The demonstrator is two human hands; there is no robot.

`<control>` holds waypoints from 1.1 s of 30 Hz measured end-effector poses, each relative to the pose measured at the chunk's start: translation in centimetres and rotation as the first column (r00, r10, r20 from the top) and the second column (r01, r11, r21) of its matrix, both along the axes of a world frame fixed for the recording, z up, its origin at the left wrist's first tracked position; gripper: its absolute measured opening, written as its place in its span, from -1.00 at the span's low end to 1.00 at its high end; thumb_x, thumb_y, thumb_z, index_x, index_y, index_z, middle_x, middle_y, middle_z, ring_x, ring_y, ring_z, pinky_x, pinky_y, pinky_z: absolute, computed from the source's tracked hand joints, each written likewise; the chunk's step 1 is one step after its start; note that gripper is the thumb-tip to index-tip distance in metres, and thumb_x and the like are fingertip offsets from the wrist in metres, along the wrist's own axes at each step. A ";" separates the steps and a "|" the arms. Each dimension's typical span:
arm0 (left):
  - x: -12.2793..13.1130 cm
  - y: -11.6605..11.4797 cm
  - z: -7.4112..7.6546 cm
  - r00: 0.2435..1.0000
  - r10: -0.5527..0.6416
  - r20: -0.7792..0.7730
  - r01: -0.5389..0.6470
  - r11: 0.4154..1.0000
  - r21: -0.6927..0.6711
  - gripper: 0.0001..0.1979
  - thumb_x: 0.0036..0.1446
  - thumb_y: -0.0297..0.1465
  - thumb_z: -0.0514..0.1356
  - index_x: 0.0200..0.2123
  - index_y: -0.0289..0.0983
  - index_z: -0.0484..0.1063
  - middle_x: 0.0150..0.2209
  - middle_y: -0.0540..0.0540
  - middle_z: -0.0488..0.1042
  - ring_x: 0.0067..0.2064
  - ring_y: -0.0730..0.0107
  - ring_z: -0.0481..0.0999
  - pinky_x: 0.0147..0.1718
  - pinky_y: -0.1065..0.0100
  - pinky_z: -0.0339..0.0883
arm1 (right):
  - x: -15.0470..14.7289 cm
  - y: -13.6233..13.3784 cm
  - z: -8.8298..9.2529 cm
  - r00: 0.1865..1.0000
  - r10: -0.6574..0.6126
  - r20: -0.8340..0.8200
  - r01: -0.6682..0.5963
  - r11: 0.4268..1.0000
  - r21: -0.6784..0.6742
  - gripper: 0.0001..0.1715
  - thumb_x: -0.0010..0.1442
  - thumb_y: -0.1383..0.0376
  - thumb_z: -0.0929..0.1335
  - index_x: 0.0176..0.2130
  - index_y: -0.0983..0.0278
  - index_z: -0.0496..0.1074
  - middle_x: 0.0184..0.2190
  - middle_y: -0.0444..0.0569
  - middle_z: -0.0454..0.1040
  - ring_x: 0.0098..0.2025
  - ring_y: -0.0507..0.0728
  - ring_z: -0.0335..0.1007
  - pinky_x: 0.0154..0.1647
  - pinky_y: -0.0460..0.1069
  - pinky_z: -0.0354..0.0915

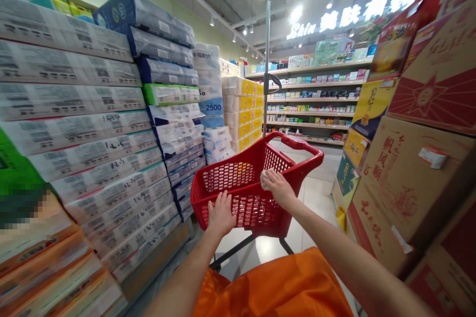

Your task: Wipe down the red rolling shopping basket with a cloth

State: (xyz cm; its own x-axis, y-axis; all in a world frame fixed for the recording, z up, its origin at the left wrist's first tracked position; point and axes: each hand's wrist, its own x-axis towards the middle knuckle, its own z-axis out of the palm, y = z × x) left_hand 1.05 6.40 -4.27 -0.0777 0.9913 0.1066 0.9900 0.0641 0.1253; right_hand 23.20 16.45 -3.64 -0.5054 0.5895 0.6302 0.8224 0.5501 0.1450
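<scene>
Orange garment [275, 287]: nearest the camera, at 6 o'clock, covering the person's front below both forearms.
Left hand [220, 214]: just past the garment, toward 11 o'clock; fingers spread upward against the near wall of the cart. Whether they hook over the rim cannot be told.
Right hand [277, 187]: toward 1 o'clock from the left hand, resting on the cart's right rim, fingers curled down over a white cloth [265, 177].
Cart [226, 177]: red plastic mesh basket on a dark frame, dead ahead at 12 o'clock; nothing shows inside it.
Pole [267, 59]: grey, rising upright behind the cart, at 12 o'clock.
Tissue packs [92, 148]: stacked high at 9 o'clock, close beside the cart.
Cardboard boxes [405, 178]: piled at 3 o'clock, with red print.
Shelves [316, 104]: far off at 1 o'clock, under a lit sign.
Step in hand: judged to be wiping the rim, the cloth pressed on the right edge while the other hand steadies the basket.
Next move calls for: firm downward pressure on the cloth along the rim, and a steady hold at the near wall so the cart does not roll.
</scene>
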 end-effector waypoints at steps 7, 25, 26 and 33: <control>-1.7 0.3 0.1 0.986 0.155 0.062 -0.154 0.988 -0.029 -0.29 -0.09 -0.47 0.00 0.20 -0.26 -0.06 0.27 -0.12 -0.10 0.27 0.17 -0.17 0.11 -0.09 -0.07 | 2.5 0.7 1.7 0.971 -0.192 -0.140 0.198 0.980 0.032 -0.53 0.10 0.52 0.17 -0.03 0.29 0.37 0.13 0.10 0.19 0.19 0.28 -0.01 0.12 0.21 0.03; -0.4 -0.7 -0.1 0.999 0.033 0.021 -0.032 0.997 -0.069 -0.18 -0.15 -0.42 0.06 0.23 -0.27 -0.18 0.28 -0.09 -0.23 0.28 0.16 -0.27 0.15 -0.09 -0.25 | 0.3 -1.0 -2.1 0.991 -0.087 -0.101 0.093 0.994 0.053 -0.40 0.05 0.58 0.14 0.06 0.28 0.29 0.16 0.08 0.15 0.22 0.22 -0.07 0.13 0.17 0.04; -0.5 -0.7 -0.3 1.000 0.014 0.022 -0.013 0.998 -0.059 -0.17 -0.16 -0.43 0.05 0.23 -0.27 -0.17 0.28 -0.08 -0.23 0.28 0.17 -0.27 0.15 -0.07 -0.26 | -0.5 -1.1 -2.5 0.995 -0.058 -0.081 0.062 0.997 0.052 -0.39 0.03 0.59 0.14 0.05 0.27 0.29 0.15 0.07 0.17 0.21 0.22 -0.04 0.13 0.16 0.05; -1.8 -0.3 -1.2 0.987 0.158 -0.001 -0.158 0.987 -0.017 -0.22 -0.13 -0.44 0.00 0.22 -0.39 -0.15 0.28 -0.19 -0.21 0.28 0.22 -0.21 0.16 0.04 -0.19 | 0.6 -0.5 -1.2 0.965 -0.226 -0.131 0.227 0.974 -0.013 -0.46 0.10 0.56 0.13 0.04 0.34 0.31 0.13 0.16 0.19 0.19 0.26 0.00 0.13 0.18 0.03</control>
State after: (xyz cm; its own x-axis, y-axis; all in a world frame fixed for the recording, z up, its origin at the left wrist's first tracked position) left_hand -0.74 6.09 -5.44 -0.2337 0.9681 0.0900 0.9672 0.2220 0.1234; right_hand 23.83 15.98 -4.81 -0.2722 0.6779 0.6829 0.9374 0.3471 0.0291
